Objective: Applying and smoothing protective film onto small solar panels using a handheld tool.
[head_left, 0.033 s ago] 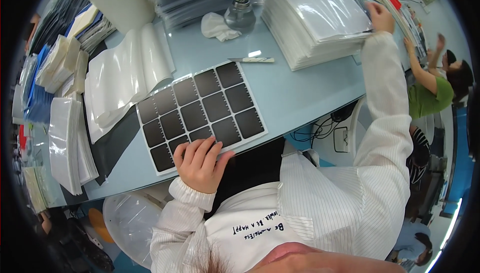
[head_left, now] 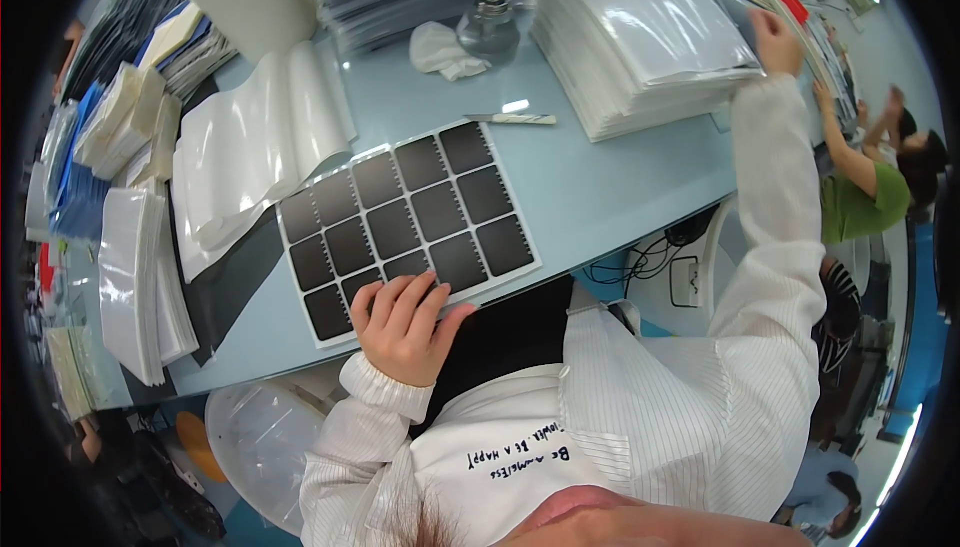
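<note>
A white-edged sheet of dark squares (head_left: pixel 440 212) lies on the table in front of me. My left hand (head_left: pixel 405 332) rests on its near edge, fingers spread and flat, with nothing gripped. Right of it rises a thick stack of clear plastic-covered white sheets (head_left: pixel 640 22). At the far right corner of that stack is my right hand (head_left: pixel 778 45), arm stretched out and fingers curled together. What its fingertips pinch, if anything, is too hidden to name. A thin craft knife (head_left: pixel 515 120) lies just beyond the sheet of squares.
Beyond the knife stand a glass bottle with a metal cap (head_left: pixel 488 27) and a crumpled tissue (head_left: pixel 445 52). Curled white glossy sheets (head_left: pixel 245 152) and packed stacks (head_left: pixel 135 277) fill the left side. A clear-lined bin (head_left: pixel 265 452) is below the table edge. People sit at the right.
My right hand has shifted slightly right and nearer the stack's outer edge. The whole view has moved a little; my left hand stays on the sheet of squares.
</note>
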Demonstrator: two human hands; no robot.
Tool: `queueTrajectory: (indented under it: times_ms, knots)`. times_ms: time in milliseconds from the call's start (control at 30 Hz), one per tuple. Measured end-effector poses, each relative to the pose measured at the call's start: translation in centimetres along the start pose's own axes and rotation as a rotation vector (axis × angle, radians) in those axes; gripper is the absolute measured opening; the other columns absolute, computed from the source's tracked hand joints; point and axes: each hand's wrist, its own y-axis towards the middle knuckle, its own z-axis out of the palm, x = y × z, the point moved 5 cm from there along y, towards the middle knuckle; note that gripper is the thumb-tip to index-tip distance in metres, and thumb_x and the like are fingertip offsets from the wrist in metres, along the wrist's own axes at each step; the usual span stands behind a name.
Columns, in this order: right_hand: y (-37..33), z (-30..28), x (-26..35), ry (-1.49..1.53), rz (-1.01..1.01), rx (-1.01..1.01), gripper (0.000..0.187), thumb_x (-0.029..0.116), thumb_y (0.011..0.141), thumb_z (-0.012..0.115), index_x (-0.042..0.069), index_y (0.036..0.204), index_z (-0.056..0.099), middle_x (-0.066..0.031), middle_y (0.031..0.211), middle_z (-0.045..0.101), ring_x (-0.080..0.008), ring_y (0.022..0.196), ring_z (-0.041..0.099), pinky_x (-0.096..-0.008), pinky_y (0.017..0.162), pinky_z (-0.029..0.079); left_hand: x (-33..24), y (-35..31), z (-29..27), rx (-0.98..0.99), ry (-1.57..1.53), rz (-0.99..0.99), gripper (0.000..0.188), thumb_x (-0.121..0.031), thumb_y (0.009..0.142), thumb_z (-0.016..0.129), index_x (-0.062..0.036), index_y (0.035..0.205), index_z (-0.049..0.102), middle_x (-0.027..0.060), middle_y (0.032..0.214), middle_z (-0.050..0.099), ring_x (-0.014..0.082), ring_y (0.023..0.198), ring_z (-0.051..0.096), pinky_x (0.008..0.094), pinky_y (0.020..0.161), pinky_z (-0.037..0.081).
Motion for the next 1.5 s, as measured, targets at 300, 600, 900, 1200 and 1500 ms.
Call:
queueTrajectory:
  times_ms: [300,600,900,1200,1500]
  knots:
    - [-12.1,-11.9,14.8,0.556,-0.122,-0.188,0.021,0.020,0.095,0.063,0.002,0.102,0.071,-0.0056,0.100,0.072,-0.0105,0.090,0.064,-0.0246,0.079,0.049,3.7,0.4,-7.2,0.109,-0.033,-0.087,0.017,-0.014,0.073,0.078,-0.0104,0.087,0.070,0.0011,0.088,0.071,0.0211,0.087,0.064,0.0379,0.090,0.039]
    - [-23.5,-1.8,37.4,0.732,-0.883,0.704,0.020,0.009,0.082,0.072,0.004,0.101,0.067,-0.0107,0.107,0.066,-0.0266,0.094,0.065,-0.0322,0.079,0.051,19.7,2.1,-9.4,-0.052,0.458,-0.086,0.050,-0.008,0.073,0.077,-0.0101,0.121,0.062,0.0105,0.132,0.056,0.0309,0.125,0.050,0.0410,0.103,0.041]
    - [-30.3,8.8,47.1,0.645,-1.197,0.692,0.027,0.009,0.079,0.072,0.009,0.105,0.064,-0.0061,0.122,0.062,-0.0274,0.111,0.057,-0.0374,0.089,0.050,25.5,2.4,-10.2,-0.199,0.391,-0.131,0.023,-0.005,0.080,0.069,-0.0093,0.103,0.071,0.0069,0.107,0.069,0.0271,0.105,0.063,0.0380,0.091,0.049]
    - [-30.6,8.9,49.3,0.732,-1.141,0.906,0.031,0.020,0.080,0.075,0.009,0.108,0.068,-0.0093,0.121,0.063,-0.0265,0.113,0.057,-0.0369,0.094,0.048,21.8,5.5,-12.3,-0.498,0.477,-0.065,0.017,-0.009,0.076,0.073,-0.0131,0.092,0.074,0.0007,0.087,0.071,0.0213,0.085,0.066,0.0347,0.075,0.052]
    - [-33.6,2.8,46.8,1.715,0.677,2.074,0.110,0.076,0.077,0.055,-0.001,0.147,0.021,-0.0306,0.143,0.039,-0.0409,0.133,0.042,-0.0475,0.109,0.037,9.2,7.8,-16.6,-0.643,0.323,0.239,0.018,0.000,0.073,0.074,-0.0064,0.090,0.074,0.0055,0.080,0.070,0.0222,0.070,0.065,0.0299,0.066,0.051]
